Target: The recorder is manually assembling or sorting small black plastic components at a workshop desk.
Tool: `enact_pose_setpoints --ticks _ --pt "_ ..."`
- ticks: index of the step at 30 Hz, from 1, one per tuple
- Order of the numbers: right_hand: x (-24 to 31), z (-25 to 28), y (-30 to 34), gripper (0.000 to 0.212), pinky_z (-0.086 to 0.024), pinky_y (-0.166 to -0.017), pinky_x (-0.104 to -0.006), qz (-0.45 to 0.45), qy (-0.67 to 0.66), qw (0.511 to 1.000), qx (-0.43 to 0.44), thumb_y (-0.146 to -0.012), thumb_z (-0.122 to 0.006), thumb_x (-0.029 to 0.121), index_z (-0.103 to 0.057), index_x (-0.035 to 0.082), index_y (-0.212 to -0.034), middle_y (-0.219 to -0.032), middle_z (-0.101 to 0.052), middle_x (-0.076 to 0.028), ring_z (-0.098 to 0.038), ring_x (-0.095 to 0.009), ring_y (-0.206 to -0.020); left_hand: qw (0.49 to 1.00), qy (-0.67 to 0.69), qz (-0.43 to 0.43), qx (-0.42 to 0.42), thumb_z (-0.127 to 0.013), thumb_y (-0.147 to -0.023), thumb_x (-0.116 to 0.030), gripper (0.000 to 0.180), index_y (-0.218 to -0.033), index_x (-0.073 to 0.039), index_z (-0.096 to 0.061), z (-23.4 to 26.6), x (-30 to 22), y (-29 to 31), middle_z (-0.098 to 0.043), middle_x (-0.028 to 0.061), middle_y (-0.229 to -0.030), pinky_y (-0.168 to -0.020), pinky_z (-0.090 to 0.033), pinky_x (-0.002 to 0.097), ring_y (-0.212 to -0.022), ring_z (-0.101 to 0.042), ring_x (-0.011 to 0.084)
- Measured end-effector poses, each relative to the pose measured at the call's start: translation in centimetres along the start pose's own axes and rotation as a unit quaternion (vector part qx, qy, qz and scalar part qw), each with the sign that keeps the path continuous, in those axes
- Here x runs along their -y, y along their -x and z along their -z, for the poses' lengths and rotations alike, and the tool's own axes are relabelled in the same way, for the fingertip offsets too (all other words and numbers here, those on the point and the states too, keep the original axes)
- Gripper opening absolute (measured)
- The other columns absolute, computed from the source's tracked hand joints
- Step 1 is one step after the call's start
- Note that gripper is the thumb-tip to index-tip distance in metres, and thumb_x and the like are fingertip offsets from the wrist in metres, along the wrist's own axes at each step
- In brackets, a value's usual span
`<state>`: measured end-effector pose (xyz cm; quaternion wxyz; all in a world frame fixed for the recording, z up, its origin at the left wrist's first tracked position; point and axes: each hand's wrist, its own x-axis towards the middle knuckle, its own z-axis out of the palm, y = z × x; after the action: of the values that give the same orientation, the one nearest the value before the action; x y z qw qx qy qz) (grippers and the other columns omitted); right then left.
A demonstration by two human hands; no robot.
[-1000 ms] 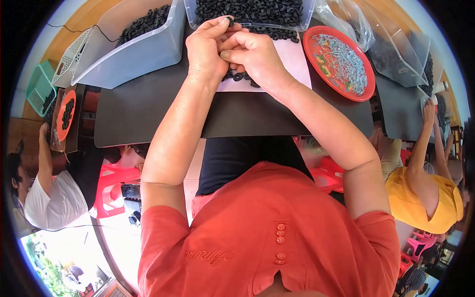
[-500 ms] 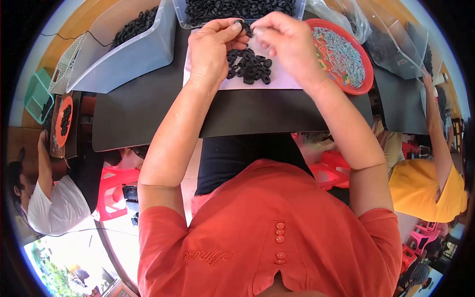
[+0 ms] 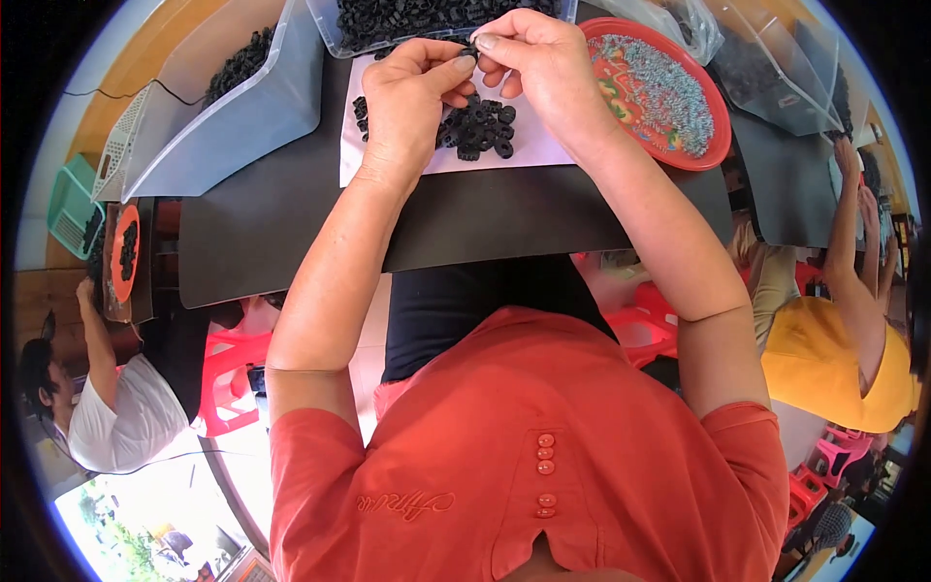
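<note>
- Spanning the area before the person in a red shirt: black rectangular table (image 3: 291, 233), front edge bowed by the lens.
- Translucent, deep plastic bin (image 3: 262, 136), table's left side; black parts heaped inside.
- Clear plastic tub (image 3: 324, 27), just beyond the hands; filled with similar black parts.
- Round red plastic plate (image 3: 720, 121), patterned, right of the hands; many small silvery metal pieces (image 3: 669, 92) spread on it.
- White flat sheet (image 3: 355, 155), on the table below both hands.
- Left hand (image 3: 407, 92): raised over the sheet, thumb and forefinger closed on a part.
- Right hand (image 3: 543, 68): thumb and forefinger narrowed to a pinch at the same part; cannot tell whether anything sits between them.
- Loose pile of black ring-like parts (image 3: 480, 126), on the sheet, nearer the person than the fingertips.
- Small black part (image 3: 469, 50): at the left fingertips, above the sheet's far side; mostly hidden.
</note>
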<state>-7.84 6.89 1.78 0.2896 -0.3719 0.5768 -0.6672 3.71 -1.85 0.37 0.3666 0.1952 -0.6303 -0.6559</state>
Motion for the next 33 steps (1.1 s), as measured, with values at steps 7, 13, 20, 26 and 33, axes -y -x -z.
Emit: enact_pose_setpoints --ticks 7,13,20,26,33 --pt "-0.4 -0.3 0.1 0.007 -0.044 -0.052 -0.0216 -0.014 -0.02 1.0 -0.02 -0.088 -0.061 0.009 -0.063 0.003 -0.089 -0.068 -0.06 -0.001 -0.056 -0.009 -0.058 0.998 -0.045 -0.032 -0.003 -0.067 -0.083 -0.005 0.011 -0.091 0.003 -0.065 0.2 0.2 0.0 -0.064 0.0044 -0.076 -0.06 -0.049 0.0226 -0.066 -0.059 0.0094" --pt "-1.4 0.6 0.3 0.014 -0.043 -0.054 -0.0208 0.006 -0.067 0.998 0.003 -0.091 -0.058 0.012 -0.065 0.001 -0.09 -0.073 -0.064 -0.005 -0.062 -0.012 -0.064 0.994 -0.097 -0.053 0.003 -0.067 -0.083 -0.006 0.011 -0.089 0.002 -0.066 0.0 0.2 0.1 -0.064 0.003 -0.074 -0.06 -0.049 0.0224 -0.066 -0.058 0.0084" --pt "-1.6 0.4 0.8 0.011 -0.043 -0.054 -0.0192 0.045 0.029 0.998 -0.022 -0.09 -0.06 0.013 -0.066 0.003 -0.09 -0.073 -0.063 -0.002 -0.059 -0.008 -0.064 0.994 -0.103 -0.027 0.014 -0.067 -0.084 -0.006 0.011 -0.092 0.002 -0.067 -0.2 0.3 0.4 -0.065 0.0038 -0.077 -0.063 -0.049 0.0227 -0.068 -0.059 0.009" --pt "-3.2 0.2 0.6 0.008 -0.044 -0.049 -0.0202 0.226 0.216 0.947 -0.074 -0.087 -0.061 0.009 -0.067 0.003 -0.088 -0.067 -0.061 0.0 -0.055 -0.004 -0.059 0.995 -0.103 0.005 0.01 -0.065 -0.085 -0.003 0.011 -0.094 0.003 -0.067 -0.3 0.4 0.6 -0.065 0.0044 -0.079 -0.063 -0.049 0.0229 -0.068 -0.06 0.01" --pt "-2.9 1.0 0.3 0.008 -0.048 -0.057 -0.0343 0.252 0.225 0.94 -0.051 -0.079 -0.062 0.007 -0.064 0.0 -0.082 -0.069 -0.064 -0.017 -0.064 -0.028 -0.061 0.992 -0.128 -0.008 0.009 -0.065 -0.085 -0.004 0.01 -0.092 0.003 -0.066 -0.2 0.9 0.3 -0.064 0.0036 -0.078 -0.061 -0.049 0.0226 -0.068 -0.059 0.0096"
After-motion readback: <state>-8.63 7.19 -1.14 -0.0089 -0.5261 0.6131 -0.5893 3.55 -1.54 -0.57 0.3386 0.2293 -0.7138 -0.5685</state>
